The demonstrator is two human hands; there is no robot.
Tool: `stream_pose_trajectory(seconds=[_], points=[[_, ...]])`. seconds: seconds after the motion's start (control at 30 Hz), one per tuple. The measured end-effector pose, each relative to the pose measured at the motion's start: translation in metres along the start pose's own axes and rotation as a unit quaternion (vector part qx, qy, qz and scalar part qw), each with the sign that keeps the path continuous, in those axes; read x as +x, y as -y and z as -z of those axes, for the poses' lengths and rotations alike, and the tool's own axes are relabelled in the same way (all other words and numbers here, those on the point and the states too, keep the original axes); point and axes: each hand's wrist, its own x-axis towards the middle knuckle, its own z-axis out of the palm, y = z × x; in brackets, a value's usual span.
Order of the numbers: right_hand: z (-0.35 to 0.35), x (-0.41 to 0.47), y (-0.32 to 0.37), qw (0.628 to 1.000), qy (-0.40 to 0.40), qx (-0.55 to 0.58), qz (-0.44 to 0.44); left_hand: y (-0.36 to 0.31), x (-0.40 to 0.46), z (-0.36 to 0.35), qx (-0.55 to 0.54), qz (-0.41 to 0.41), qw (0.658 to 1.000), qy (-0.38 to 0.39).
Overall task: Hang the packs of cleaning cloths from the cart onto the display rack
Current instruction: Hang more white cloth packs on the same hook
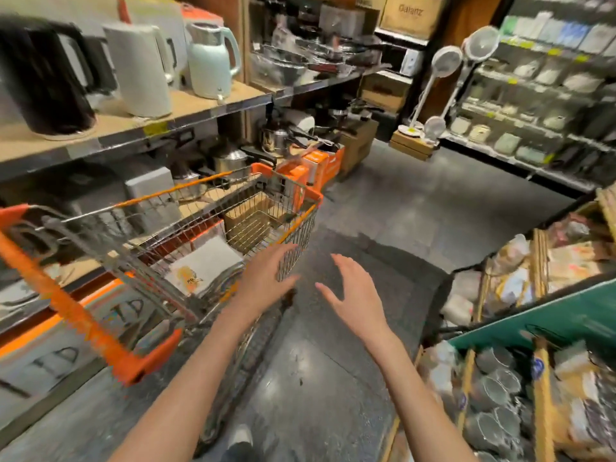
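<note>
A wire shopping cart with orange trim stands at the left of the aisle. Inside it lies a stack of flat white packs with an orange print, behind it a brown carton. My left hand is stretched out with straight fingers at the cart's near right side, in front of the wire wall. My right hand hovers over the floor to the right of the cart, fingers spread, holding nothing. The display rack with hanging goods fills the lower right; the picture is blurred by motion.
Kettles stand on the shelf at upper left, pots and orange boxes below. Desk fans and a far shelf close the aisle's end. A green shelf edge juts out at right. Dark floor lies ahead.
</note>
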Motion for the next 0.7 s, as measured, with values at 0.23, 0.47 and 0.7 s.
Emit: stream_pose_trajectory(seconds=[0.23, 0.47, 0.7], points=[[-0.032, 0.134, 0.013, 0.999, 0.018, 0.014, 0.033, 0.060, 0.102, 0.020, -0.009, 0.048, 0.998, -0.032], [-0.076, 0.225, 0.023, 0.995, 0.087, 0.014, 0.054, 0.124, 0.158, 0.035, -0.017, 0.109, 0.993, -0.028], [-0.136, 0.313, 0.030, 0.978, 0.175, 0.025, 0.115, 0.192, 0.193, 0.021, -0.040, 0.232, 0.970, -0.058]])
